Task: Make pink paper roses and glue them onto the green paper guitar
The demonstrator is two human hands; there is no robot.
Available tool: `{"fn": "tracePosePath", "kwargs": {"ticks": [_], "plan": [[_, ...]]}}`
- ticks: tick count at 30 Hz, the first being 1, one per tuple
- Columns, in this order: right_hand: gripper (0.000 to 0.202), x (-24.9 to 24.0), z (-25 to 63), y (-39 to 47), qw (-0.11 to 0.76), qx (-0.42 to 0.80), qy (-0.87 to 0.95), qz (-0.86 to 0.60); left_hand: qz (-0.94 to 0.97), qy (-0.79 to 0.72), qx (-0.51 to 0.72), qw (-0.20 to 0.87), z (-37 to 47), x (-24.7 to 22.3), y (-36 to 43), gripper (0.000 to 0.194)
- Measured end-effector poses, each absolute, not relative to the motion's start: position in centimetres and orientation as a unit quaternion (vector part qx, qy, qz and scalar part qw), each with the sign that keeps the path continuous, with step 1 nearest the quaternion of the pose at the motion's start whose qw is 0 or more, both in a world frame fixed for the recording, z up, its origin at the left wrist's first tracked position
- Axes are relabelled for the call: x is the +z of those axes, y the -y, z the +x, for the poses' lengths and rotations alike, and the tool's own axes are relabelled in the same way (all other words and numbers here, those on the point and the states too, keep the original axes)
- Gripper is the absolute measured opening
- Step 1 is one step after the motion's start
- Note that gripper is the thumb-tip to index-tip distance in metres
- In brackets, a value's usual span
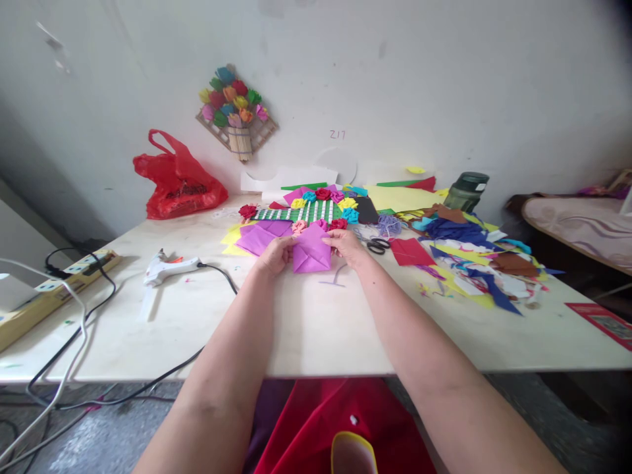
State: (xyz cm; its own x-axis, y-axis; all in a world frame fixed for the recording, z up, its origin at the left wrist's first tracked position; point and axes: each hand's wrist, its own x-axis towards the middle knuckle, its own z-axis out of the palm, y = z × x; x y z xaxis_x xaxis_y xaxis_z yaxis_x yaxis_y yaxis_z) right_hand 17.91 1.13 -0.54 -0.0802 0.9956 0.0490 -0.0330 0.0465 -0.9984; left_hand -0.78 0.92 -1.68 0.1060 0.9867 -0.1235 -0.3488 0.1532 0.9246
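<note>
A purple paper square [312,253] with visible creases is held up between my two hands above the table. My left hand [279,253] pinches its left edge, and my right hand [345,246] pinches its upper right edge. Just behind it lies a green and white striped piece [316,211] ringed with red, yellow, blue and pink paper flowers. More purple sheets [259,238] lie to the left of my left hand, over yellow paper. Black-handled scissors [378,245] rest to the right of my right hand, near a red paper square [409,252].
On the left are a white glue gun [170,268], its black cable, a power strip [20,316] and a red plastic bag [180,181]. Colored scraps [474,257] are heaped on the right, by a dark green bottle [467,191]. The table's front edge [336,376] is near my body.
</note>
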Motion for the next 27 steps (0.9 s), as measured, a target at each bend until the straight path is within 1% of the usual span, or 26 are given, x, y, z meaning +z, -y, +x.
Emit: {"fn": "tracePosePath", "kwargs": {"ticks": [4, 8, 11, 21, 27], "plan": [[0.005, -1.03, 18.00, -1.60, 0.495, 0.515, 0.535, -0.451, 0.398, -0.408, 0.542, 0.618, -0.66, -1.69, -0.70, 0.012], [0.012, -1.19, 17.92, -1.71, 0.507, 0.517, 0.526, -0.446, 0.414, -0.379, 0.558, 0.612, -0.62, -1.59, -0.56, 0.006], [0.017, -1.05, 17.85, -1.56, 0.516, 0.519, 0.516, -0.444, 0.405, -0.367, 0.565, 0.618, -0.61, -1.52, -0.50, 0.014], [0.025, -1.16, 17.70, -1.47, 0.532, 0.527, 0.509, -0.424, 0.390, -0.346, 0.573, 0.633, -0.72, -1.63, -0.63, 0.021], [0.026, -1.07, 17.94, -1.31, 0.520, 0.516, 0.544, -0.409, 0.392, -0.354, 0.577, 0.623, -0.52, -1.32, -0.36, 0.017]]}}
